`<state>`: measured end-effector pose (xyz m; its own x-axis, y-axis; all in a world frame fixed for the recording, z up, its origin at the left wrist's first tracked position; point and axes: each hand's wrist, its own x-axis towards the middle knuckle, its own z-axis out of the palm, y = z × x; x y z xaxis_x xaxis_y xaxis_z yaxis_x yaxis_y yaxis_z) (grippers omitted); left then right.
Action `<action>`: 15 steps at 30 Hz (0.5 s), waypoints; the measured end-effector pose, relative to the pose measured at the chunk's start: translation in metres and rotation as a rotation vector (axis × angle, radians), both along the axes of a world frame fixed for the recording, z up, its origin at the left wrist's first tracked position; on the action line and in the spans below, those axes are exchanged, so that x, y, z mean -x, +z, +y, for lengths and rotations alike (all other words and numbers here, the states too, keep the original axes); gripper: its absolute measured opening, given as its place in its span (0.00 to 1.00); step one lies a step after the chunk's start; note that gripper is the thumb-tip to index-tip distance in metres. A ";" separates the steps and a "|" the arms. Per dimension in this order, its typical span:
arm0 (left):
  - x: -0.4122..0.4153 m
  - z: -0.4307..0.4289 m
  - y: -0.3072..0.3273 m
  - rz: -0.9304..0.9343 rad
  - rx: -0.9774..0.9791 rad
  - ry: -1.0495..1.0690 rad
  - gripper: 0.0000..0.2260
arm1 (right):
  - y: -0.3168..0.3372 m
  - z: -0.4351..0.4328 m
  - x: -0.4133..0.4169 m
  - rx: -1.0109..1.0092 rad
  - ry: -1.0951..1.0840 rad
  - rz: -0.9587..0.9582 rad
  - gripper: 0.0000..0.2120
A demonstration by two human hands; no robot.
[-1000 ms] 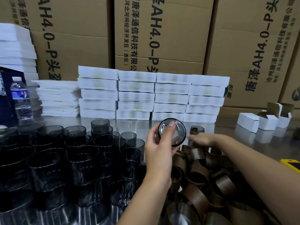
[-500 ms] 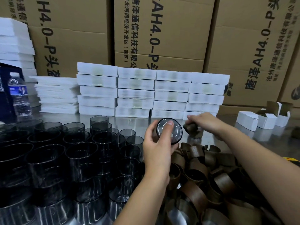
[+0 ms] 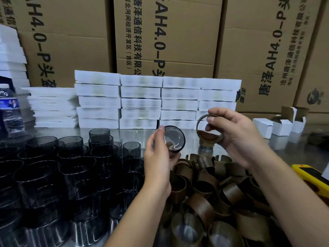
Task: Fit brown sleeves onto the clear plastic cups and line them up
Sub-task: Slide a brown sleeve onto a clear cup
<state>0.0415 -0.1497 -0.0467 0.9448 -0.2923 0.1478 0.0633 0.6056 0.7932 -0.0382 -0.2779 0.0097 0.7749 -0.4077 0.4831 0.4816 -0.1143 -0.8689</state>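
My left hand (image 3: 158, 157) grips a clear plastic cup (image 3: 173, 139) on its side, its round end facing me. My right hand (image 3: 236, 134) holds a brown sleeve (image 3: 209, 135) as an open ring, lifted above the table just right of the cup and apart from it. Several dark clear cups (image 3: 74, 168) stand packed together on the left. A heap of brown sleeves (image 3: 213, 186) lies in front of me on the right. Two sleeved cups (image 3: 187, 229) stand near the bottom edge.
Stacks of white boxes (image 3: 140, 102) line the back of the steel table (image 3: 192, 138), with big cardboard cartons (image 3: 160, 32) behind. A water bottle (image 3: 10, 111) stands at far left. Small open white boxes (image 3: 283, 124) and a yellow object (image 3: 313, 177) sit at right.
My right hand has picked a brown sleeve off the table and raised it beside the cup. My left hand has tilted the cup slightly and stayed in place.
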 end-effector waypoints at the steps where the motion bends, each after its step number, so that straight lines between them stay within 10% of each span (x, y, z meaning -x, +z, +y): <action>1: 0.001 0.001 0.001 0.012 0.000 -0.015 0.13 | -0.003 0.002 0.000 -0.044 0.013 -0.027 0.07; 13: 0.009 -0.005 -0.004 -0.086 -0.133 -0.233 0.05 | -0.033 -0.001 -0.008 -0.070 -0.194 -0.053 0.05; 15: 0.010 -0.004 -0.004 -0.119 -0.151 -0.256 0.20 | -0.035 0.000 -0.009 -0.046 -0.222 -0.053 0.06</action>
